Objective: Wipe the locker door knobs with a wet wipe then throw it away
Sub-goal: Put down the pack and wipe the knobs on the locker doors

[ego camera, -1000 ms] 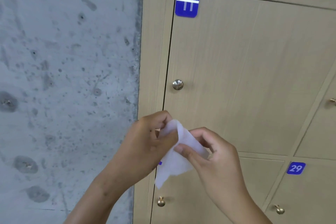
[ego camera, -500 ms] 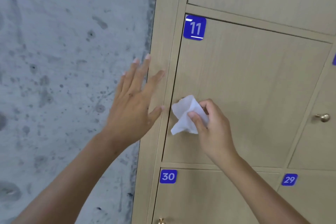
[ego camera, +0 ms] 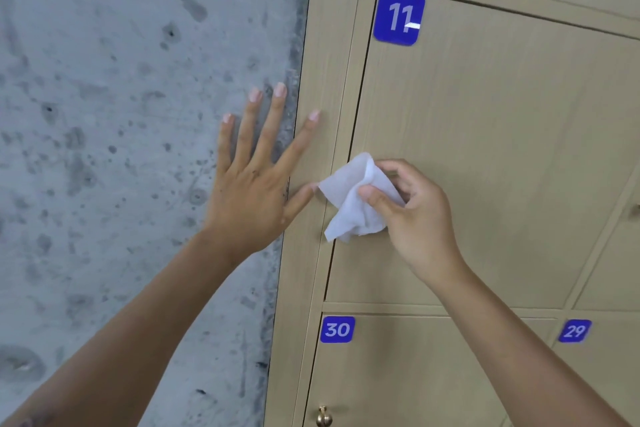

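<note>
Pretty simple shot tbh. Right hand [ego camera: 415, 215] clenched on the wet wipe [ego camera: 353, 204], thumb pressed across the front and fingers curled in behind, bunched up against the left edge of locker door 11 [ego camera: 485, 166]. Most of the white wipe stuck out to the left of and below the grip, one flap up toward the top left, a crumpled tail dangling under the thumb. Knob on that door totally hidden behind the wipe and hand, so couldn't tell if the wipe was actually touching it.

Left hand [ego camera: 252, 187] released, holding nothing, fingers spread and straight, flat against the surface where the grey concrete wall [ego camera: 121, 114] met the locker frame [ego camera: 322, 80]. Index finger and thumb over the wood frame, other fingers over the concrete. Thumb tip just beside the wipe's left corner, maybe touching, hard to say.

Blue number tag 11 [ego camera: 399, 15] up at the door's top left corner, well above the wipe. Below, tag 30 [ego camera: 337, 329] on the lower door, with a small brass knob [ego camera: 323, 417] at the bottom edge of the frame. Tag 29 [ego camera: 575, 331] further right, partly cropped by the right forearm
</note>
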Demonstrator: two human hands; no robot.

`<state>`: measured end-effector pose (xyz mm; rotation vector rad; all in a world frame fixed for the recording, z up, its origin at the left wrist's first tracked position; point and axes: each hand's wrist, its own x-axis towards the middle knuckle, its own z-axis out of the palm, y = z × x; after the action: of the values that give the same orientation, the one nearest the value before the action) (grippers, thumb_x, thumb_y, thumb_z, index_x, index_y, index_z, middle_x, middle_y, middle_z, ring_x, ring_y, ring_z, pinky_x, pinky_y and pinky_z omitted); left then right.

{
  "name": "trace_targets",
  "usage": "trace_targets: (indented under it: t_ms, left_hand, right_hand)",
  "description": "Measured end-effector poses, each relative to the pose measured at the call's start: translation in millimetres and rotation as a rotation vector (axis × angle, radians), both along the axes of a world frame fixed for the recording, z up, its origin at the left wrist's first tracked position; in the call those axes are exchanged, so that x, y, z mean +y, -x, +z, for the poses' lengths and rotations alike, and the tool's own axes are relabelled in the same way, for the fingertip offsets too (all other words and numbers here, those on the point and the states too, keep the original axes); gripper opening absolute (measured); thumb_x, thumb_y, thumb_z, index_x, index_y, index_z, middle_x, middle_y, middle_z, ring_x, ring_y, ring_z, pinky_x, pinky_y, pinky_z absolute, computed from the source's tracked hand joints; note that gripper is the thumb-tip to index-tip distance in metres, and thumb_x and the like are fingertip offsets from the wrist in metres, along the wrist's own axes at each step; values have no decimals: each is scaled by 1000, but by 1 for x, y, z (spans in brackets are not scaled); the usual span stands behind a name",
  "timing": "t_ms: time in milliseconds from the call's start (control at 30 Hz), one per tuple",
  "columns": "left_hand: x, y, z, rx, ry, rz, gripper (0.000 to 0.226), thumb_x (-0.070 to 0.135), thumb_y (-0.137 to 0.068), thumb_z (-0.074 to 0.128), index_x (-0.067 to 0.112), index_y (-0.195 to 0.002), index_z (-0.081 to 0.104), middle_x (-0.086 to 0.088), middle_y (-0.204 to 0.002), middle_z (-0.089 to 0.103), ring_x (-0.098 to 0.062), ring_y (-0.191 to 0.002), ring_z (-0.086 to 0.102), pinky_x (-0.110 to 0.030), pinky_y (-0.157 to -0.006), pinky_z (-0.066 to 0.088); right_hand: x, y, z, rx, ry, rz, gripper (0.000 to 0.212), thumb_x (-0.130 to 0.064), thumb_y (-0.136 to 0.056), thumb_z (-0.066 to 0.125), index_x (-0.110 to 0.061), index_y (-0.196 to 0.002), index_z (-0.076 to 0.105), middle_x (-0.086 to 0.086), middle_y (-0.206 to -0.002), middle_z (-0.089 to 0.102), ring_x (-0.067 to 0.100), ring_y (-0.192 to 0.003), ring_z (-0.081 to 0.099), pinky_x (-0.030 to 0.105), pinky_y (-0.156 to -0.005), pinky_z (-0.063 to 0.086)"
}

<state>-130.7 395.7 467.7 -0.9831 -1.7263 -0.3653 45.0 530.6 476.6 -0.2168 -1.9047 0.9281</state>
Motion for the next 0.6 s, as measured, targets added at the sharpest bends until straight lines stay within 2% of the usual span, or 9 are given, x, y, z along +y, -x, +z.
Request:
trace_targets:
  t_ms: [67,167,300,367,467,533,600]
  left_hand:
    - [1,1,-2,17,-7,1,77,67,-102,29,28,-165,7,-17,-171,1,-40,-158,-1,-61,-125,9]
    - [3,3,-3,33,-13,-4,76,67,-103,26,28,-165,5,-17,-171,1,-41,-157,-1,-63,-124,10]
    - [4,6,-4,42,-10,-30,76,66,-103,26,27,-165,4,-18,-171,0,-42,-157,-2,-64,-124,9]
    - [3,7,-5,38,-10,-35,76,66,-103,24,27,-165,3,-18,-171,-1,-42,-157,-3,-63,-124,7]
    - [3,6,-5,39,-7,-36,76,67,-103,22,27,-165,2,-18,-171,-2,-42,-157,-3,-63,-124,7]
    - [3,6,-4,37,-7,-38,76,67,-103,21,28,-165,1,-18,-171,-3,-42,-157,-3,-63,-124,7]
    - [3,6,-4,37,-7,-43,76,67,-103,21,28,-165,0,-17,-171,-3,-42,-157,-4,-63,-124,6]
  right_hand:
    - [1,1,2,8,32,17,12,-15,-91,72,-26,-96,71,-2,-91,76,20,-88,73,39,-76,58]
    - [3,4,3,39,61,36,4,-15,-93,70,-18,-93,72,1,-87,76,18,-81,72,34,-70,55]
    - [8,4,5,65,52,47,22,-15,-99,61,2,-85,65,4,-74,58,12,-69,51,28,-62,38]
    - [11,3,5,49,65,60,23,-13,-100,58,6,-87,63,4,-74,55,11,-69,49,26,-60,37]
    - [9,-2,4,16,87,66,11,-7,-99,59,-3,-93,68,3,-77,65,9,-70,60,18,-62,45]
    - [7,-3,4,11,121,77,13,-5,-95,64,-15,-99,72,0,-83,76,8,-74,69,16,-65,51]
    - [5,-3,5,22,141,73,14,-7,-91,70,-17,-101,73,-2,-86,79,7,-76,73,16,-65,53]
